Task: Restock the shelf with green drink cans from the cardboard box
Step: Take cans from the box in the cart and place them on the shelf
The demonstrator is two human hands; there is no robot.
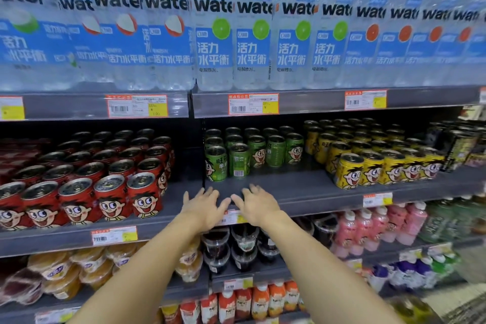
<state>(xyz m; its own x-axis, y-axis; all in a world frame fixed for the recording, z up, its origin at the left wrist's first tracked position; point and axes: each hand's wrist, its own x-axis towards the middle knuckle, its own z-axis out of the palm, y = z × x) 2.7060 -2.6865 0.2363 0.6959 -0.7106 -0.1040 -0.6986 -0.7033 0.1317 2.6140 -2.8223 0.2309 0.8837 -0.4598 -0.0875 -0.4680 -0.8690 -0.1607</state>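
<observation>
Green cans [252, 151] sit at back of shelf [302, 192], front part bare. Left hand [203, 208] and right hand [256, 205] side by side over shelf edge, fingers spread, holding nothing. Box not seen. More cans probably still needed.

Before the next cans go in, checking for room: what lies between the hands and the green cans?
In the head view, only bare grey shelf separates both hands from the green cans.

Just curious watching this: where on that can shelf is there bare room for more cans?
Bare shelf lies in front of the green cans, between red cans and yellow cans; both open hands reach there. Those side blocks are packed.
</observation>
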